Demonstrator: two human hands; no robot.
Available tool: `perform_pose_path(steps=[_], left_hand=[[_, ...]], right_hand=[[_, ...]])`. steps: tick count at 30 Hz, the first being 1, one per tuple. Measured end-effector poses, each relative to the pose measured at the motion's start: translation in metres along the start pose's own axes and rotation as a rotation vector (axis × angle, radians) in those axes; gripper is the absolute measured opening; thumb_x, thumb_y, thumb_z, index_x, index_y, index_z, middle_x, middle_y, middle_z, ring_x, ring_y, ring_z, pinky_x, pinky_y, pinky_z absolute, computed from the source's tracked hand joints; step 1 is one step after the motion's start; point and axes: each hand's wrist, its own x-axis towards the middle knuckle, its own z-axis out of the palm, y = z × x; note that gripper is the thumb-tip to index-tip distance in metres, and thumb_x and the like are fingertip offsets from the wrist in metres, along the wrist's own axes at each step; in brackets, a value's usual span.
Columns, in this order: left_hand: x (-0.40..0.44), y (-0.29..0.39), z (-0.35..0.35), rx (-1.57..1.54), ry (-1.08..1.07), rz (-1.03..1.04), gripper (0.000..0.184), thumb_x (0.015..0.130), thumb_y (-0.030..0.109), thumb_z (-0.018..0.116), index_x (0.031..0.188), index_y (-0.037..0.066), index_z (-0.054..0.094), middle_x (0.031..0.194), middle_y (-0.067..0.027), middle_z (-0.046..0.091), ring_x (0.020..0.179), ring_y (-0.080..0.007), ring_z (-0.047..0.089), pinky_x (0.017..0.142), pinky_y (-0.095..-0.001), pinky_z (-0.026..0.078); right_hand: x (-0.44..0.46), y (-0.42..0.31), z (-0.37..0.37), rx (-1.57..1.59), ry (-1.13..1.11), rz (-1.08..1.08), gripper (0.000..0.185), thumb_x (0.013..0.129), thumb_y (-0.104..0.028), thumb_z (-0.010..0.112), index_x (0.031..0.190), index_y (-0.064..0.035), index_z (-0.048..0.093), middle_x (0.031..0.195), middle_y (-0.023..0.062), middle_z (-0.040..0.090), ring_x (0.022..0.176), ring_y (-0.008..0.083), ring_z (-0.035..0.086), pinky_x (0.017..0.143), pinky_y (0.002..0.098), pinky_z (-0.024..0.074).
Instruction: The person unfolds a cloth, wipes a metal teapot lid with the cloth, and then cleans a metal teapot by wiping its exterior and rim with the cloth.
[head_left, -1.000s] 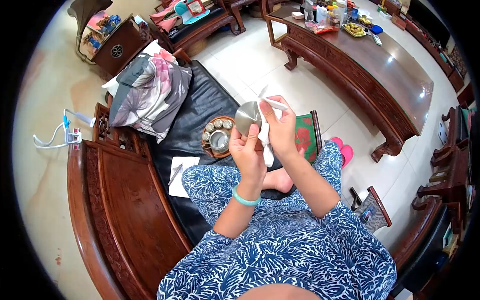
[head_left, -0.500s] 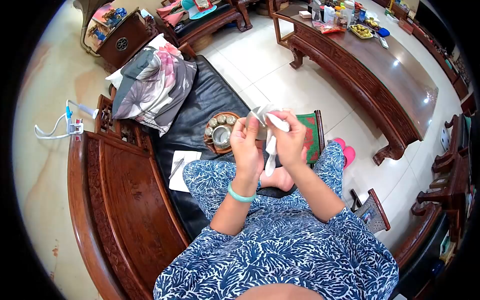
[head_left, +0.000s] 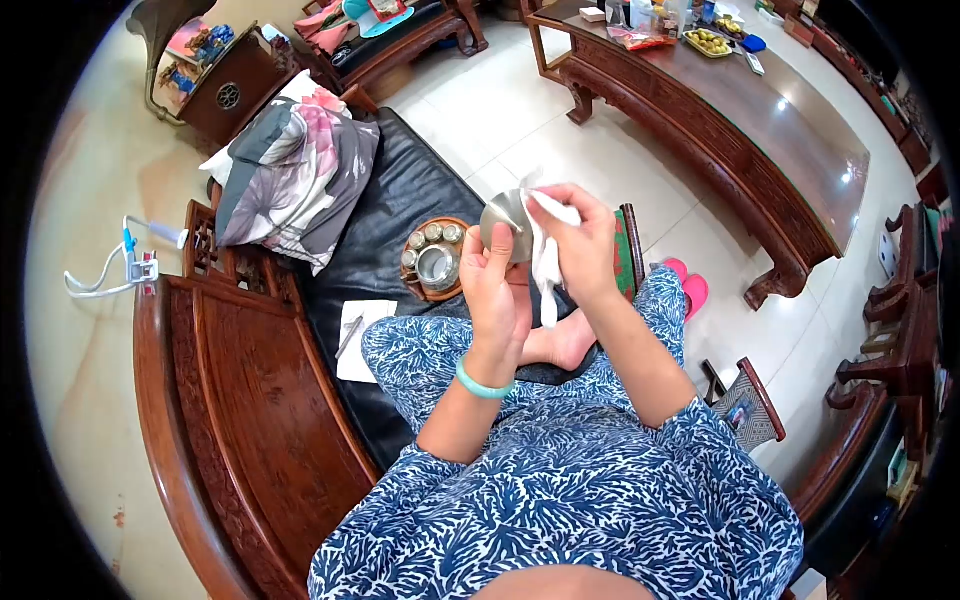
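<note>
My left hand (head_left: 492,290) grips a round, shiny metal disc (head_left: 507,226) by its lower edge, thumb on the near face. I cannot tell whether the disc is a lid or a small dish. Pinched in my right hand (head_left: 585,243) is a white cloth (head_left: 545,262), which lies against the disc's right side and hangs down below it. Beyond my left hand, a round wooden tray (head_left: 436,294) holds a metal-rimmed glass bowl (head_left: 437,266) and several small cups (head_left: 433,232). My right fingertips are partly hidden by the cloth.
The tray rests on a black leather seat (head_left: 405,165), near a folded white paper (head_left: 362,368) with a pen on it. A patterned pillow (head_left: 300,170) lies farther back. Across the tiled floor stands a long wooden table (head_left: 720,120). Pink slippers (head_left: 693,290) are on the floor.
The disc has turned to show more of its flat face. My right hand has shifted slightly up and right, with the cloth now at the disc's right side.
</note>
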Motion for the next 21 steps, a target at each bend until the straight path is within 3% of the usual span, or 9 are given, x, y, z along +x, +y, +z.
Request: perform_pose_path(steps=[4,6,8,10,14,16,21], left_hand=[[0.01,0.011,-0.002,0.222,-0.043,-0.108,0.022,0.09,0.012,0.065,0.106,0.004,0.053,0.095,-0.005,0.067,0.085,-0.0091,0.064,0.072,-0.0214,0.052],[0.016,0.009,-0.014,0.197,-0.107,-0.113,0.023,0.089,0.011,0.065,0.108,0.004,0.054,0.097,-0.006,0.067,0.085,-0.0096,0.065,0.072,-0.0215,0.053],[0.015,0.001,-0.015,0.088,0.039,0.008,0.023,0.09,0.014,0.063,0.11,0.004,0.055,0.099,-0.0051,0.066,0.083,-0.0114,0.065,0.072,-0.023,0.054],[0.013,-0.002,-0.021,0.047,0.038,0.019,0.021,0.09,0.012,0.063,0.108,0.004,0.055,0.098,-0.0056,0.066,0.084,-0.0123,0.066,0.072,-0.0238,0.055],[0.005,-0.006,-0.019,0.026,0.01,-0.006,0.019,0.092,0.014,0.061,0.106,0.004,0.055,0.098,-0.0064,0.066,0.087,-0.0136,0.066,0.077,-0.0257,0.054],[0.002,-0.004,-0.011,0.043,0.087,-0.076,0.015,0.091,0.014,0.062,0.1,0.004,0.054,0.093,-0.0072,0.066,0.078,-0.0133,0.067,0.069,-0.0261,0.056],[0.008,-0.006,-0.009,0.018,0.139,-0.001,0.014,0.092,0.016,0.061,0.097,0.005,0.053,0.089,-0.0077,0.066,0.074,-0.0127,0.066,0.066,-0.0258,0.056]], right_hand=[[0.016,0.0,0.003,0.178,0.002,0.053,0.012,0.082,-0.006,0.071,0.09,0.0011,0.066,0.079,0.0001,0.064,0.074,0.006,0.056,0.065,0.0215,0.0463],[0.013,0.007,0.007,0.221,-0.006,0.068,0.012,0.083,-0.007,0.071,0.091,0.0009,0.066,0.08,0.0002,0.065,0.075,0.0063,0.056,0.066,0.0215,0.0463],[-0.005,0.013,0.012,0.118,0.075,0.03,0.011,0.084,-0.005,0.07,0.092,0.0004,0.065,0.083,0.001,0.065,0.078,0.0068,0.057,0.07,0.0215,0.0467],[-0.022,0.023,0.02,0.127,0.074,-0.091,0.012,0.082,-0.003,0.07,0.093,-0.0001,0.066,0.084,0.0016,0.065,0.081,0.0076,0.058,0.073,0.0217,0.0475],[-0.009,0.02,0.004,0.136,0.074,0.116,0.016,0.083,-0.01,0.071,0.095,0.0003,0.065,0.084,0.002,0.065,0.074,0.0058,0.057,0.063,0.0206,0.0459],[0.004,0.013,0.003,0.235,0.089,0.206,0.018,0.086,-0.017,0.071,0.091,-0.0012,0.064,0.076,-0.0008,0.062,0.067,0.0041,0.052,0.057,0.0202,0.0417],[-0.008,0.022,0.007,0.23,0.064,0.123,0.012,0.088,-0.011,0.068,0.092,-0.0017,0.061,0.08,-0.0008,0.061,0.071,0.004,0.051,0.061,0.0193,0.0416]])
